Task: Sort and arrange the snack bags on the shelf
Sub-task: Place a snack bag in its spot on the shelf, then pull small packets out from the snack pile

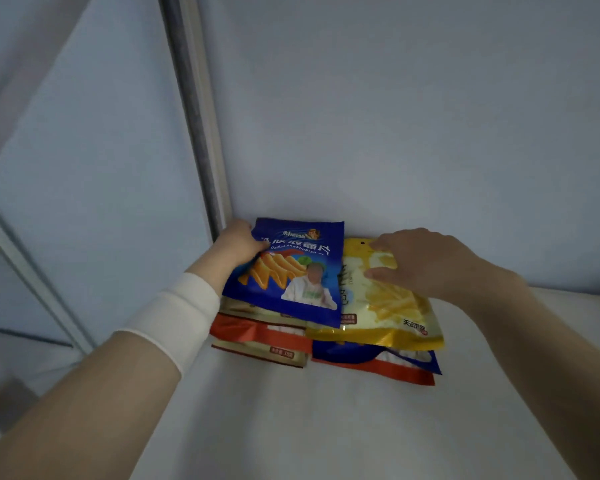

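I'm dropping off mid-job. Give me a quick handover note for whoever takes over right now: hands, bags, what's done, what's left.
Left hand grips the blue bag by its upper left corner, tilted over the left pile.
Right hand rests on the yellow bag, which tops the right pile.
Done: two piles sit side by side in the back corner of the shelf.
Left: probably lay the blue bag down square, then straighten both piles, since the lower bags stick out unevenly.
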`<state>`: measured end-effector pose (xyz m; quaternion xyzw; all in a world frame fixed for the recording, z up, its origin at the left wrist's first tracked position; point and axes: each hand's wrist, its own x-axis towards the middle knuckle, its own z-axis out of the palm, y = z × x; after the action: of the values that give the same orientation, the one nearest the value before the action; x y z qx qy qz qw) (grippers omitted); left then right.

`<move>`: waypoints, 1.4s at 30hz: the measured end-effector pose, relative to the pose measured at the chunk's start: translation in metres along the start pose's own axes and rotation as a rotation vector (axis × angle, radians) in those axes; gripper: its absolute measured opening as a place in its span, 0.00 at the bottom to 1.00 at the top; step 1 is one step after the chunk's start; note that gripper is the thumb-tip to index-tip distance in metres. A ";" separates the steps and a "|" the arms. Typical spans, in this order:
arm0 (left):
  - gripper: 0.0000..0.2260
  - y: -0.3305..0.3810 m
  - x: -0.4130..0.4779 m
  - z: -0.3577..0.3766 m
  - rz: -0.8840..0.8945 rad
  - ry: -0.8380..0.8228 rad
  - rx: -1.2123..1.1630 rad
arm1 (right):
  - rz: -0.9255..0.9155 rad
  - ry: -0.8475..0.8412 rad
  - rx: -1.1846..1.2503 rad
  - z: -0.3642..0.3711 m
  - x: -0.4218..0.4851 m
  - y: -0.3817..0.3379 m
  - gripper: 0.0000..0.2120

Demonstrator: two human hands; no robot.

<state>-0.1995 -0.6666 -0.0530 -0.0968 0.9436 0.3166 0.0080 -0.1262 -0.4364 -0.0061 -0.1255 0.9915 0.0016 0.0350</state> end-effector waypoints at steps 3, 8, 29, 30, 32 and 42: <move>0.22 0.012 -0.007 -0.003 0.100 0.053 0.167 | 0.050 0.009 -0.008 0.001 -0.003 0.002 0.28; 0.21 0.068 -0.042 -0.006 0.523 0.033 0.493 | 0.144 0.082 -0.049 -0.004 -0.029 0.028 0.26; 0.20 0.444 -0.306 0.308 1.004 -0.444 0.726 | 0.628 -0.081 -0.069 0.015 -0.376 0.424 0.28; 0.20 0.455 -0.307 0.317 0.997 -0.448 0.728 | 0.633 -0.080 -0.060 0.015 -0.380 0.438 0.28; 0.20 0.476 -0.306 0.334 0.997 -0.446 0.704 | 0.628 -0.069 -0.053 0.016 -0.382 0.461 0.28; 0.28 0.543 -0.243 0.437 1.113 -0.285 0.481 | 0.585 -0.052 -0.014 0.019 -0.368 0.557 0.26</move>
<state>-0.0828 0.0622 -0.0601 0.4571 0.8872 0.0616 -0.0107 0.0914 0.1951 -0.0024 0.1655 0.9843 0.0215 0.0574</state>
